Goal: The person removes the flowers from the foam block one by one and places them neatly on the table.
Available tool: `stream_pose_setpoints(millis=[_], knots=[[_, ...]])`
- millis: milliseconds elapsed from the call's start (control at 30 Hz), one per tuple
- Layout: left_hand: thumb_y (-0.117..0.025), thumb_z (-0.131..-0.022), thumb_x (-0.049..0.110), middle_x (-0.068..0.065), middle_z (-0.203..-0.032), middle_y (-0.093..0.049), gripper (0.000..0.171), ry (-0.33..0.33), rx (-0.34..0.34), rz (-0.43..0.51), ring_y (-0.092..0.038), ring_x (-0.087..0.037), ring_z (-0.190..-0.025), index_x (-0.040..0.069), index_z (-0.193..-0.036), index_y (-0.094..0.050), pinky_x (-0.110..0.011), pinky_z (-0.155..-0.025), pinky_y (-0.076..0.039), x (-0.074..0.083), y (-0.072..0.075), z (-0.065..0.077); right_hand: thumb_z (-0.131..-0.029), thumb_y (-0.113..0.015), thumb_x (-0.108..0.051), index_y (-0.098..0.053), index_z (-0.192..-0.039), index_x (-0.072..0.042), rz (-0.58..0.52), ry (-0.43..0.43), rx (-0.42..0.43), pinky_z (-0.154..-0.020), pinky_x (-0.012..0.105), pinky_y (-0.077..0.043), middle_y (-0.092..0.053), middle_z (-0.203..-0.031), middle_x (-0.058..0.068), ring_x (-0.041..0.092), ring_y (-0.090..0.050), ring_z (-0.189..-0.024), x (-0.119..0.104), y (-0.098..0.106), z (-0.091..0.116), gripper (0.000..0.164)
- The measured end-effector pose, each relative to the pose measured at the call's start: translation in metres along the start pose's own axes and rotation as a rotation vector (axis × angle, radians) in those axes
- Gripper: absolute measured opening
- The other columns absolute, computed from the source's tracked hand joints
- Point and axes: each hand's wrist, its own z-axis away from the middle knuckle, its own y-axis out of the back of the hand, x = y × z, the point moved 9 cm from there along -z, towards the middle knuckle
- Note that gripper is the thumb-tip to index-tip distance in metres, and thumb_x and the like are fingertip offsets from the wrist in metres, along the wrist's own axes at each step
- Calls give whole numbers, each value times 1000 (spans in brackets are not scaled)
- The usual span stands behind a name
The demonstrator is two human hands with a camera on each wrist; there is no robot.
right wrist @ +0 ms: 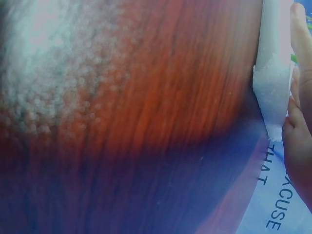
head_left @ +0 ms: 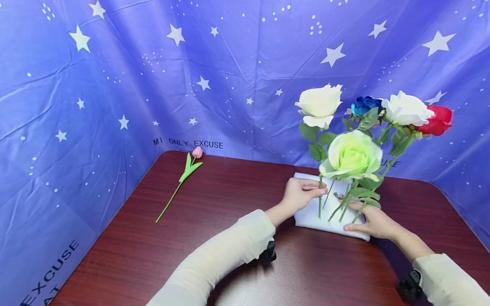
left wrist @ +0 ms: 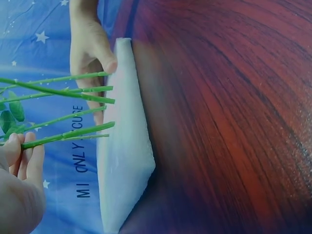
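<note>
Pinching a slim green stem (left wrist: 73, 134) between thumb and fingertips of the left hand (head_left: 302, 195), just under a full cream-white artificial rose (head_left: 319, 104). Running nearly vertical along its long axis — bloom uppermost, lower end down at the top of a white, soft-looking slab (head_left: 306, 216). Cannot tell the depth of the end in it. Bearing also, on that slab, a cluster of stems, some leaning, topped by a large pale green rose (head_left: 352, 155) turned toward the head camera, a dark blue rose (head_left: 366, 105), a pure white rose (head_left: 407, 109) and a red rose (head_left: 436, 120), the last two tipped right.

Resting the right hand (head_left: 377, 221) on the slab's right end, thumb and fingers spread apart, near the stems.

Lying well apart on the left of the red-brown wood-grained table (head_left: 237, 195): a pink tulip with green leaves (head_left: 186, 172) — bloom toward the far edge, stem slanting back to the near left. Hanging behind: a violet-blue cloth with white stars (head_left: 229, 51).
</note>
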Motion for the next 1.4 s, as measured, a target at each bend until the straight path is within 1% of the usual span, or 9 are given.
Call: stream_pose_setpoints(millis=[100,200,300,400,533,800,967,1133,1400], knots=[[-80,-78,12,-15,-86,-75,19,16,50,-51,-74,-15,-81,0,-92,-76,-7,-59,-53,1,7,-2,-62,-88,-33,-67,-113,2,15,1,14,-88,-4,-29,-71,-109,14,16,-57,-104,0,0,-1,66],[-80,-77,11,-16,-86,-74,20,37,82,-59,-74,-13,-80,-3,-91,-76,-7,-55,-50,5,13,-5,-61,-88,-33,-67,-115,1,11,14,33,-93,-8,-21,-70,-112,16,15,-52,-108,0,1,-1,67],[-76,-78,-1,-23,-90,-72,21,44,60,70,-74,-19,-82,-10,-96,-72,-13,-62,-58,8,15,-9,-61,-88,-33,-66,-115,3,8,18,37,-95,-9,-16,-69,-113,19,18,-50,-110,1,0,0,68],[-71,-78,-11,-30,-96,-69,25,61,26,212,-73,-31,-87,-15,-103,-68,-23,-72,-62,7,16,-10,-61,-88,-32,-66,-114,5,-6,27,43,-97,-11,-11,-69,-112,21,12,-48,-114,1,0,0,68],[-68,-79,-14,-34,-100,-67,28,58,-5,250,-69,-42,-92,-16,-107,-66,-27,-74,-62,5,21,-9,-60,-88,-33,-67,-114,4,-2,14,39,-95,-11,-14,-70,-112,19,12,-50,-112,2,-1,2,68],[-68,-80,-12,-35,-98,-66,29,52,-52,204,-68,-45,-93,-16,-109,-65,-30,-74,-63,4,41,-8,-63,-87,-38,-66,-115,6,38,-63,-16,-89,-1,-27,-69,-114,22,41,-56,-108,6,-1,2,71],[-68,-80,-11,-34,-98,-67,28,64,-71,147,-70,-40,-91,-15,-108,-66,-30,-73,-63,3,59,-4,-64,-86,-39,-64,-116,8,35,-86,-42,-87,4,-33,-67,-116,24,43,-57,-111,7,-1,2,73],[-68,-82,-9,-32,-96,-69,27,29,-113,28,-72,-37,-88,-13,-109,-67,-30,-70,-63,6,74,3,-65,-85,-40,-64,-117,8,50,-105,-63,-84,15,-42,-67,-116,24,43,-58,-111,8,-2,3,74],[-69,-82,-7,-29,-96,-70,28,14,-125,-38,-72,-34,-89,-12,-110,-67,-37,-75,-63,4,97,12,-64,-86,-40,-64,-116,8,53,-89,-47,-84,8,-39,-68,-115,22,41,-60,-109,7,0,3,74]])
